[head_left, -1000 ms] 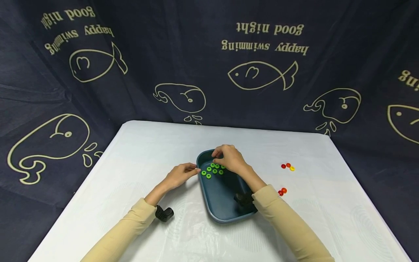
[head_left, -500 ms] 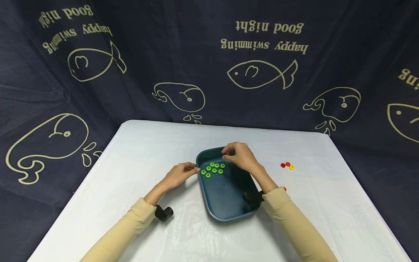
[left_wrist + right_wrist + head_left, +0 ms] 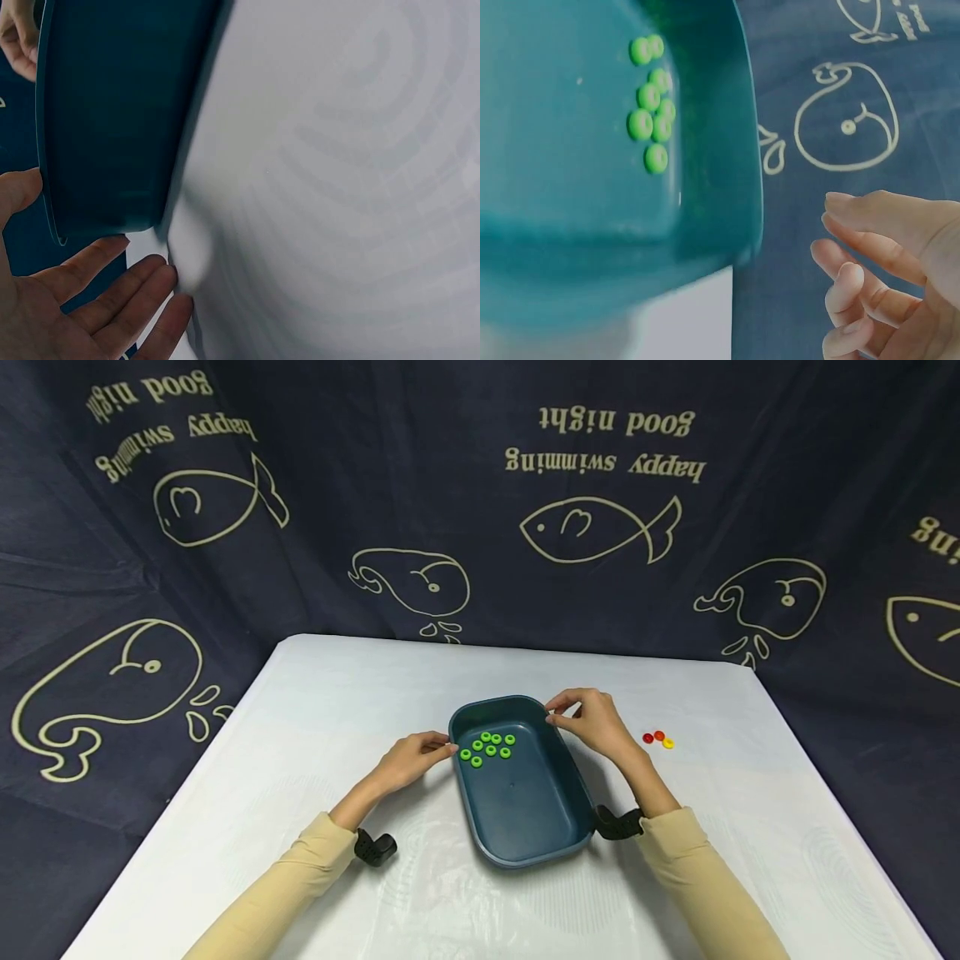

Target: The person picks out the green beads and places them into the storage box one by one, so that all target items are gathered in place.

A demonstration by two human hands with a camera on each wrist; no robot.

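A dark blue-green rectangular tray [image 3: 510,818] stands on the table, with several small green ring-shaped beads [image 3: 491,751] clustered towards its far left end. My left hand [image 3: 408,760] is at the tray's far left side. In the left wrist view its thumb [image 3: 26,187] touches the tray's rim and the other fingers extend loosely beside the wall. Just outside the far right corner, my right hand [image 3: 596,722] hovers with loosely bent fingers. Nothing shows between its thumb and fingers in the right wrist view, where the green beads [image 3: 640,125] lie on the tray floor.
Right of the tray, a red bead [image 3: 648,738], an orange-red bead [image 3: 659,736] and a yellow bead [image 3: 668,743] lie together on the white-covered table [image 3: 360,685]. A dark patterned curtain [image 3: 480,527] hangs behind. Black cameras sit at both wrists.
My right hand has moved right, from above the green beads to outside the tray's far right corner. The right arm now hides the nearer pair of red beads. The left hand stays put.
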